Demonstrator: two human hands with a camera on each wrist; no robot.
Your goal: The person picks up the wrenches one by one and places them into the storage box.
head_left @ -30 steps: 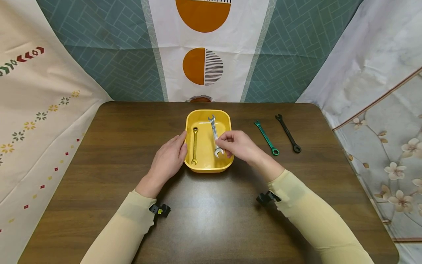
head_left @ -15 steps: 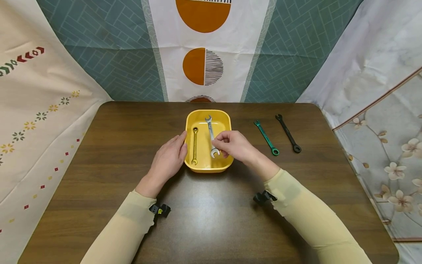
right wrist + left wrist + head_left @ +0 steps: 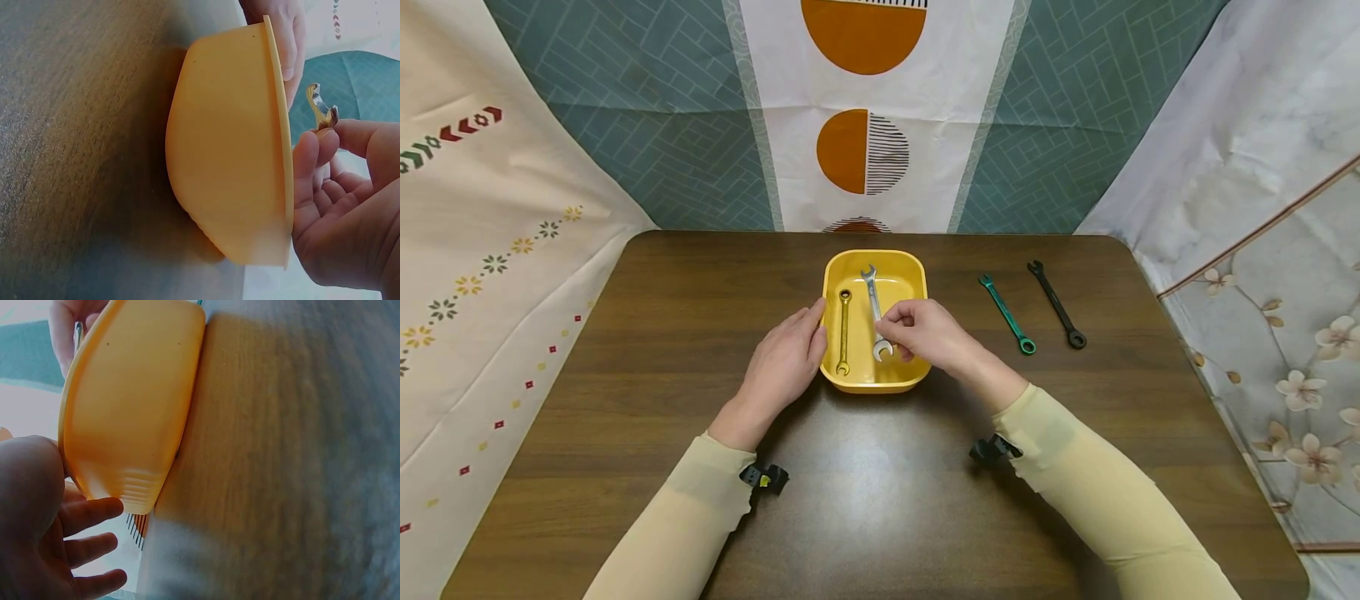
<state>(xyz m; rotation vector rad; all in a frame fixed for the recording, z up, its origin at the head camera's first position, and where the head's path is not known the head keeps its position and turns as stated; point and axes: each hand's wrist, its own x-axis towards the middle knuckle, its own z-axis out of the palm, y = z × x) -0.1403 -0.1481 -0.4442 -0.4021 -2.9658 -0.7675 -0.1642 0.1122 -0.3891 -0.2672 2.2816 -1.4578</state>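
My right hand [image 3: 927, 333] pinches a silver open-end wrench [image 3: 873, 293] between thumb and fingers, near its lower end. In the right wrist view the jawed end of that wrench [image 3: 322, 111] shows above the rim. Below it stands a yellow plastic tub [image 3: 876, 385], where a gold wrench [image 3: 844, 333] lies along the left side. My left hand [image 3: 784, 348] rests against the tub's left wall, its fingers extended. From the left wrist, the thumb side of this hand [image 3: 37, 506] is at the rim and the other fingers are spread.
Right of the tub, a green wrench [image 3: 1006, 312] and a black wrench [image 3: 1056, 302] lie slanted on the brown wooden table [image 3: 700, 275]. A patterned cloth [image 3: 685, 108] hangs behind the table's back edge.
My right hand has moved left over the tub with the silver wrench, bringing it closer to the gold one. The left hand has stayed in place.
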